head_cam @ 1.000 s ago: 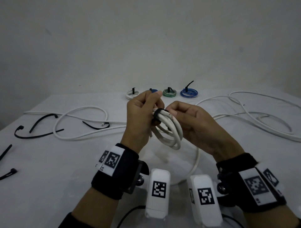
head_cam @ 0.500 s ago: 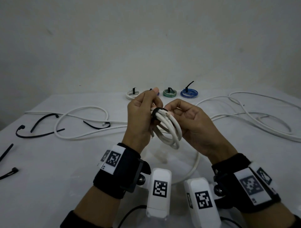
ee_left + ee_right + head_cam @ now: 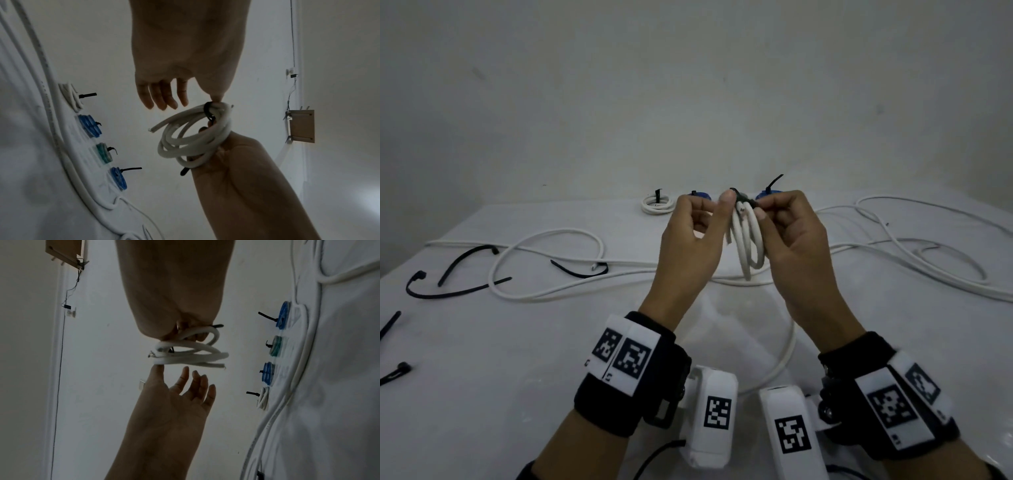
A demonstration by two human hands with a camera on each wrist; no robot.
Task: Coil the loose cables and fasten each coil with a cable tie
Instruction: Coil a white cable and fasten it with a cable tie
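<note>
A small white cable coil (image 3: pixel 748 240) hangs in the air above the table's middle, with a black cable tie (image 3: pixel 741 198) looped round its top. My right hand (image 3: pixel 763 209) grips the coil at the tie; in the left wrist view its fingers curl round the coil (image 3: pixel 191 142). My left hand (image 3: pixel 709 209) has straight, spread fingers (image 3: pixel 162 95), and only its thumb tip touches the top of the coil. The tie's tail (image 3: pixel 217 325) sticks out past my right fingers.
Tied coils line the table's back edge: white (image 3: pixel 657 204), blue (image 3: pixel 700 196), green (image 3: pixel 103 153), blue (image 3: pixel 767 195). Loose white cables sprawl left (image 3: pixel 544 260) and right (image 3: pixel 914 253). Spare black ties (image 3: pixel 448 291) lie at the left.
Both hands lifted the coil higher and further from me. My left hand let go of its grip and spread its fingers; only the thumb stays on the coil.
</note>
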